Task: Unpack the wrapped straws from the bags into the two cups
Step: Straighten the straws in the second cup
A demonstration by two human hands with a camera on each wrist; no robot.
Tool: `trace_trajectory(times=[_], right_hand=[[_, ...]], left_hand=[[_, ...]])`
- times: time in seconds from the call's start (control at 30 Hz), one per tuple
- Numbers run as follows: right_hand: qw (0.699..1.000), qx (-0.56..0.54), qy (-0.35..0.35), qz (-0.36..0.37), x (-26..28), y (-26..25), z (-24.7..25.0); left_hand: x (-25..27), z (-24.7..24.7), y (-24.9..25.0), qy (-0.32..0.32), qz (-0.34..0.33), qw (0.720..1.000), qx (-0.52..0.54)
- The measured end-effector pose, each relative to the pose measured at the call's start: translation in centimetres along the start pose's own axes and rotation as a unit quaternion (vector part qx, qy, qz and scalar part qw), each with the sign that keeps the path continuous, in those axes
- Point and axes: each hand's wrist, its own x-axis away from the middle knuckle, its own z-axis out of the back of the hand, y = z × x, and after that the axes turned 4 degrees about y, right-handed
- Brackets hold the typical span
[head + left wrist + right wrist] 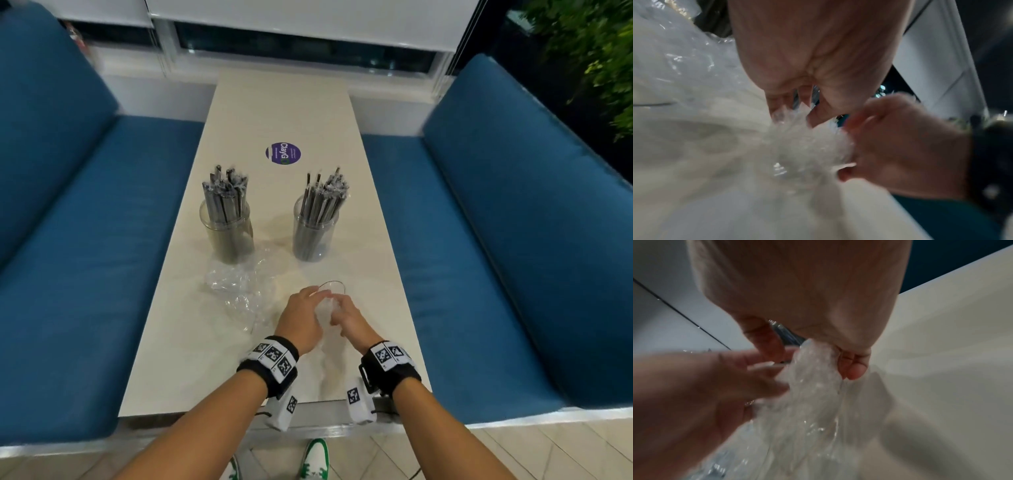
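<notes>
Both hands work at 6 o'clock on the tabletop (239, 359). Left hand (301, 318) and right hand (349, 317) have their fingers curled into one crumpled clear bag (323, 310), bunched between them; the wrist views confirm film pinched on both sides. No straws are visible inside this bag; it reads as empty, though blur limits certainty.

Risks from here:
- A thin black loop (334, 286), possibly a tie or band, lies just beyond the hands at 12 o'clock of them. Sweeping the bag away could drag it off the tabletop.
- A second crumpled bag (236, 284) lies at 10 o'clock of the hands, touching or nearly touching the base of the left cup (227, 236). Tugging that film could tip the cup, which looks top-heavy with its load.

Containers:
- Left cup: clear, upright, packed with wrapped straws (226, 195) standing well above the rim.
- Right cup (313, 236): clear, upright, likewise full, its straws fanned slightly toward 1 o'clock.

Judgement: unpacking looks essentially finished; only the bags remain to clear.
</notes>
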Motion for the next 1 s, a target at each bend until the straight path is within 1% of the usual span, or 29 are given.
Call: trace_trajectory(times=[0.07, 0.13, 0.17, 0.23, 0.33, 0.43, 0.5, 0.53, 0.67, 0.77, 0.83, 0.9, 1.0], right_hand=[[0.996, 0.087, -0.025, 0.006, -0.1, 0.4, 1.0], [0.983, 0.178, -0.033, 0.021, -0.1, 1.0, 1.7], [0.979, 0.197, -0.032, 0.037, -0.2, 1.2, 2.0], [0.980, 0.186, -0.020, 0.061, -0.1, 1.4, 2.6], [0.986, 0.136, 0.005, 0.098, 0.5, 0.1, 4.3], [0.979, 0.135, 0.007, 0.151, 1.0, -2.2, 6.7], [0.971, 0.149, 0.010, 0.186, 1.0, -4.0, 8.1], [0.966, 0.155, 0.022, 0.207, 1.0, -5.1, 8.8], [0.933, 0.156, 0.114, 0.304, 0.6, -9.6, 10.8], [0.909, 0.138, 0.166, 0.356, -0.7, -13.6, 11.4], [0.885, 0.152, 0.195, 0.395, -2.2, -16.1, 11.5], [0.865, 0.191, 0.207, 0.414, -4.0, -18.1, 11.3], [0.830, 0.335, 0.194, 0.402, -6.8, -19.8, 10.5]], left_hand=[[-0.2, -0.6, -1.0, -0.005, -0.003, 0.999, -0.041], [-0.4, -0.9, -1.8, -0.024, -0.020, 0.995, -0.097], [-0.6, -1.0, -1.9, -0.029, -0.024, 0.992, -0.121], [-0.9, -1.0, -1.3, -0.021, -0.015, 0.990, -0.142], [-1.1, -0.3, 0.0, 0.030, 0.000, 0.990, -0.137], [-1.1, 0.7, 1.2, 0.098, 0.000, 0.991, -0.094], [-1.4, 1.5, 1.8, 0.130, 0.005, 0.990, -0.054], [-1.7, 1.9, 1.9, 0.144, 0.003, 0.989, -0.037], [-3.4, 4.4, 2.5, 0.181, -0.009, 0.984, 0.005], [-5.6, 7.2, 3.1, 0.193, 0.020, 0.980, 0.044], [-7.6, 8.8, 3.5, 0.188, 0.037, 0.980, 0.058], [-9.5, 10.0, 4.0, 0.162, 0.054, 0.983, 0.062], [-11.9, 10.7, 4.9, 0.113, 0.062, 0.991, 0.032]])
